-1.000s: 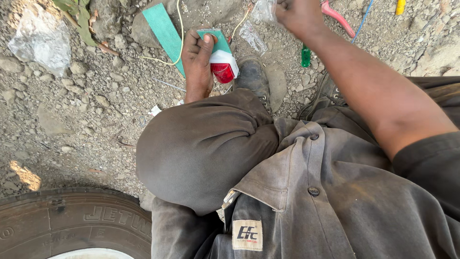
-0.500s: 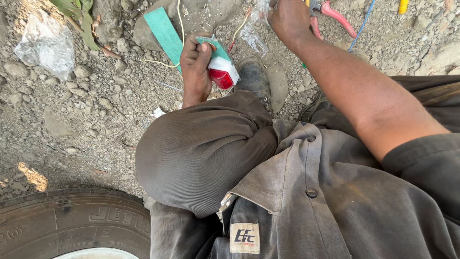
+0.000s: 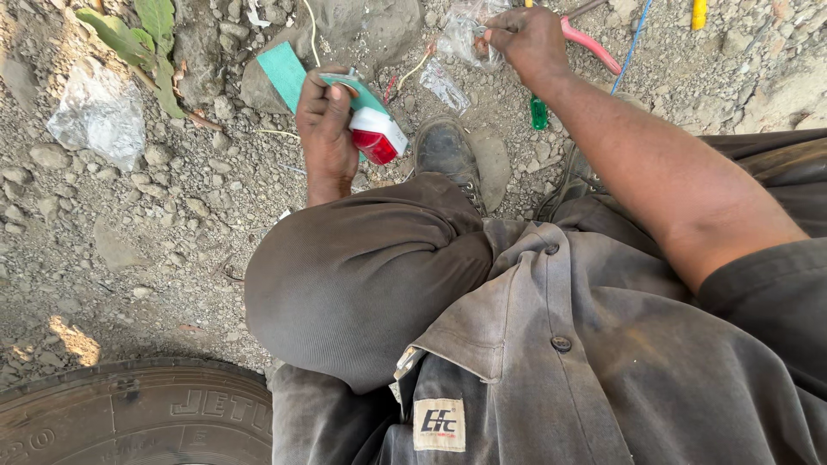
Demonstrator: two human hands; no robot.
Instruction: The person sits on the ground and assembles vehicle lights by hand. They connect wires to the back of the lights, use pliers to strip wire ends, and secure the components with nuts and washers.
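My left hand (image 3: 326, 129) is shut on a small red and white lamp unit (image 3: 376, 138) with a green card or box part (image 3: 357, 93) behind it, held above my bent knee. My right hand (image 3: 527, 39) reaches forward over the gravel, its fingers pinched on a small clear plastic bag (image 3: 465, 39). Red-handled pliers (image 3: 594, 47) lie just right of that hand. A green-handled tool (image 3: 538, 112) sticks up from the ground below my right wrist.
A green flat strip (image 3: 284, 73) lies on a stone. A crumpled clear bag (image 3: 99, 112) and green leaves (image 3: 138, 34) sit at the left. A tyre (image 3: 129, 422) fills the bottom left. My boot (image 3: 444, 151), a blue wire (image 3: 633, 43) and a yellow tool (image 3: 699, 13) are ahead.
My right hand has come down and left from near the pliers onto the clear bag. My left hand has tilted the lamp unit slightly and kept its hold.
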